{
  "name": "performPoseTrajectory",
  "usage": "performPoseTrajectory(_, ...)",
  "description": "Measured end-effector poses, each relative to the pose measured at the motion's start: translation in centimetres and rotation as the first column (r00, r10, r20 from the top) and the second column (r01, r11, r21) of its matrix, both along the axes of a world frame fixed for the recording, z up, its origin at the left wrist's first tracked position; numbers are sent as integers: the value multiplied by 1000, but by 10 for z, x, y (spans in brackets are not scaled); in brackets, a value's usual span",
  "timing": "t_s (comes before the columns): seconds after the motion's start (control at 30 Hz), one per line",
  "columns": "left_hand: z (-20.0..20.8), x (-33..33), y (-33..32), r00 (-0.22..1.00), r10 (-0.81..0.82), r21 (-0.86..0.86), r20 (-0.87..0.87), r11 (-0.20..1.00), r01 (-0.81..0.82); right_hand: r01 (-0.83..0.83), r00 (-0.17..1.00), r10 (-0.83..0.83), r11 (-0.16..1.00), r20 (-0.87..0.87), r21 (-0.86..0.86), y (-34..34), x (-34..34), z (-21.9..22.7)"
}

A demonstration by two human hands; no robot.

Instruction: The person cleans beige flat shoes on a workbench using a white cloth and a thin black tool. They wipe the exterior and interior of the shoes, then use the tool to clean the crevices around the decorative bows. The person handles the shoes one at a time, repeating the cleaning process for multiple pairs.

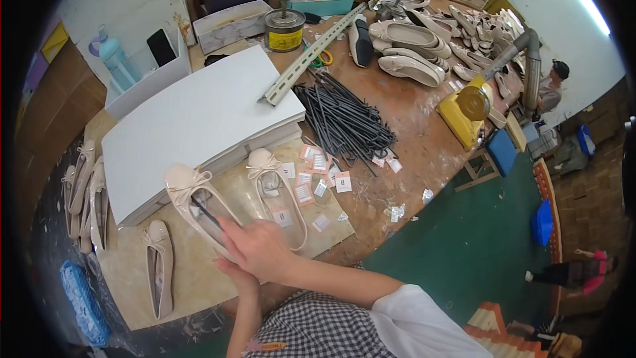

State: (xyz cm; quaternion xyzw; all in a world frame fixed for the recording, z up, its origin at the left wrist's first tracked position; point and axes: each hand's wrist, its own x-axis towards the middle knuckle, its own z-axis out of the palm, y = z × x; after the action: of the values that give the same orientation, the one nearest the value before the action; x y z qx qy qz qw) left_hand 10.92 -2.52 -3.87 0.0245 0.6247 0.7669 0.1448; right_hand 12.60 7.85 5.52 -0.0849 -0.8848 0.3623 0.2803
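Checked apron [318, 325]; my right hand [265, 246] pinching black stick [205, 213] in shoe [180, 180].
Likely fitting it; left hand [238, 278], grip unclear; seating calls for steadiness.

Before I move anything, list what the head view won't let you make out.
All in the head view:
Heel of the held beige shoe: covered by the right hand and left hand.
Near end of the black rod: covered by the right hand.
Left hand's grip: mostly hidden behind the right hand.
Print on the paper tags: too small.
Count of the far shoes: overlapping and small.
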Motion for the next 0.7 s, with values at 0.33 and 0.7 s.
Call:
performPoseTrajectory(0.33, 47, -73, -104, 887, -213, -589, -410, 804, -80, 406, 862, -489, 826, 137, 391, 198, 70, -36)
performPoseTrajectory(0.7, -43, -47, 21, 942, -333, -60, -36, 942, 330, 411, 756, -639, 631, 141, 659, 269, 68, -59)
